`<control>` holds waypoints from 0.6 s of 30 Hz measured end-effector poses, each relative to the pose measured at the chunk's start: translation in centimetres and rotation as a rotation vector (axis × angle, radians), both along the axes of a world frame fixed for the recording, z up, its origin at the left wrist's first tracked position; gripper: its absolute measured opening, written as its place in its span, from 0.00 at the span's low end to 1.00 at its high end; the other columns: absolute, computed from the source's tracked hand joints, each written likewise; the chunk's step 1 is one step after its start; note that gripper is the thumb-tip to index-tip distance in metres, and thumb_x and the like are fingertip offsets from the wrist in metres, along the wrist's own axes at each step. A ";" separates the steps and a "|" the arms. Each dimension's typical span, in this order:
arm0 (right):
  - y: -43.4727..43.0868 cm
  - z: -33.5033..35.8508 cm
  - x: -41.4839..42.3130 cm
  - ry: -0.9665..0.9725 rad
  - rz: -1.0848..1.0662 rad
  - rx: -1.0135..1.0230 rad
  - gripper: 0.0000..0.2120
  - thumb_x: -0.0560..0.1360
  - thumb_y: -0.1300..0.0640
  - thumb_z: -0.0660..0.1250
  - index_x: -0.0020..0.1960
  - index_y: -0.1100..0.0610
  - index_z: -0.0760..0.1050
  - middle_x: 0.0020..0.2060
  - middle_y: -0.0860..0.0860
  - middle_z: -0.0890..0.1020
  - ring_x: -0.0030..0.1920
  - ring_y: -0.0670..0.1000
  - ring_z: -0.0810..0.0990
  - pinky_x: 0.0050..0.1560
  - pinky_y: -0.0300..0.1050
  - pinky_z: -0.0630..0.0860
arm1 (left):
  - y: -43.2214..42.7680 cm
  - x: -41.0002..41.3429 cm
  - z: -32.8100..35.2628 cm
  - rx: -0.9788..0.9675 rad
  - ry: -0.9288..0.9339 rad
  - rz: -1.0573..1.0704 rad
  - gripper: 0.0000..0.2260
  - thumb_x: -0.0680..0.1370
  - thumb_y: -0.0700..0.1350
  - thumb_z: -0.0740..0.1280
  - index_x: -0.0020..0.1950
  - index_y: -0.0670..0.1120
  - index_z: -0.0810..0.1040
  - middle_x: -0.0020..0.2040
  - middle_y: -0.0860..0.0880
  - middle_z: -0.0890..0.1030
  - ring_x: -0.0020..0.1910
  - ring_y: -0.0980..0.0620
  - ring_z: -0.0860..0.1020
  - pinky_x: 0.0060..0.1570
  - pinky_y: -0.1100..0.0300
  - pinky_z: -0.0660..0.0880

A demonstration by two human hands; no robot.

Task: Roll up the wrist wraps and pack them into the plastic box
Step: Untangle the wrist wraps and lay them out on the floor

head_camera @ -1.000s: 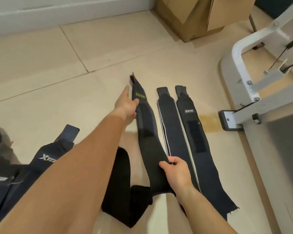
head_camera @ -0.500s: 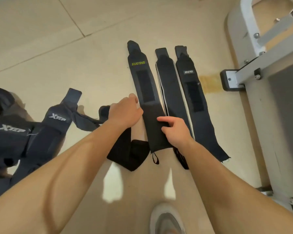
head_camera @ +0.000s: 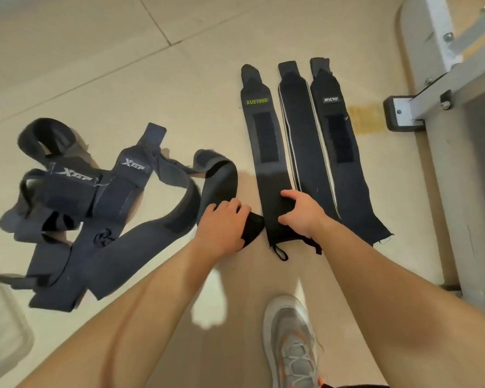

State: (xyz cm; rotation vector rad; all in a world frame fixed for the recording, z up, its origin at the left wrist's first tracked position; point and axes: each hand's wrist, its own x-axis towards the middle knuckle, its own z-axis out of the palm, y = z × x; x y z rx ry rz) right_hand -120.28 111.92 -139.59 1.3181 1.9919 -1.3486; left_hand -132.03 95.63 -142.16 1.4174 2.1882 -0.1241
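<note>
Three black wrist wraps lie flat side by side on the floor: the XUEYING wrap (head_camera: 259,141), a white-edged wrap (head_camera: 300,130) and a wrap with a grey label (head_camera: 338,141). My right hand (head_camera: 303,211) grips the near end of the XUEYING wrap, fingers curled on it. My left hand (head_camera: 221,226) holds the end of a loose black wrap (head_camera: 221,177), which loops up and away to the left. A tangled pile of XTEP wraps (head_camera: 95,191) lies further left. The translucent plastic box (head_camera: 0,317) shows only partly, blurred, at the bottom left edge.
A white metal frame (head_camera: 431,102) with a black foot (head_camera: 395,113) stands on a grey mat (head_camera: 459,191) at the right. My grey shoe (head_camera: 291,340) is on the tiled floor just below the hands.
The view has tilted down and left, bringing the XTEP pile and the box edge into sight. My left hand has left the XUEYING wrap and taken the loose black wrap's end. My right hand stays at the XUEYING wrap's near end.
</note>
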 end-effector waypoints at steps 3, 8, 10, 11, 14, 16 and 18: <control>-0.4 -0.6 0.6 -0.047 0.051 0.075 0.35 0.77 0.68 0.68 0.80 0.49 0.62 0.72 0.55 0.70 0.60 0.57 0.78 0.57 0.48 0.80 | -0.6 0.0 0.1 0.010 -0.025 0.022 0.31 0.76 0.52 0.71 0.77 0.52 0.63 0.73 0.49 0.70 0.71 0.47 0.69 0.71 0.49 0.67; -2.3 -0.4 1.3 -0.127 -0.054 0.338 0.29 0.78 0.61 0.68 0.76 0.50 0.66 0.71 0.55 0.67 0.62 0.58 0.75 0.54 0.50 0.80 | -2.1 0.3 1.2 0.081 -0.106 0.099 0.32 0.78 0.49 0.69 0.80 0.50 0.60 0.77 0.50 0.67 0.75 0.48 0.66 0.70 0.53 0.68; -3.8 0.2 1.2 -0.112 -0.038 0.484 0.25 0.77 0.60 0.69 0.73 0.51 0.70 0.69 0.54 0.70 0.65 0.57 0.72 0.54 0.49 0.77 | -3.1 0.4 1.7 0.160 -0.070 0.154 0.26 0.79 0.48 0.67 0.76 0.50 0.67 0.73 0.50 0.71 0.70 0.49 0.70 0.63 0.55 0.74; -4.6 0.2 1.1 -0.066 -0.041 0.490 0.22 0.78 0.60 0.69 0.71 0.51 0.72 0.67 0.53 0.72 0.65 0.56 0.73 0.54 0.48 0.76 | -3.6 0.3 1.9 0.196 -0.050 0.216 0.22 0.79 0.48 0.66 0.74 0.50 0.70 0.70 0.51 0.72 0.66 0.49 0.72 0.58 0.56 0.76; -6.7 0.6 -0.2 0.093 -0.082 0.335 0.16 0.80 0.59 0.66 0.67 0.51 0.75 0.61 0.50 0.79 0.59 0.52 0.79 0.54 0.44 0.75 | -5.1 -0.3 2.8 0.259 -0.066 0.460 0.15 0.80 0.46 0.65 0.67 0.50 0.75 0.63 0.53 0.75 0.61 0.52 0.74 0.51 0.58 0.77; -7.7 0.9 -1.5 0.134 -0.083 0.265 0.15 0.81 0.60 0.65 0.67 0.51 0.75 0.58 0.48 0.80 0.56 0.49 0.79 0.56 0.44 0.75 | -6.2 -1.0 3.4 0.305 -0.138 0.651 0.12 0.80 0.44 0.65 0.64 0.50 0.77 0.61 0.53 0.76 0.59 0.52 0.76 0.52 0.56 0.77; -8.5 1.0 -2.8 0.154 -0.061 0.229 0.15 0.81 0.60 0.64 0.67 0.51 0.75 0.58 0.48 0.80 0.55 0.49 0.78 0.57 0.45 0.76 | -7.3 -1.7 4.1 0.362 -0.166 0.809 0.10 0.80 0.43 0.65 0.61 0.50 0.77 0.58 0.53 0.77 0.56 0.51 0.77 0.52 0.53 0.77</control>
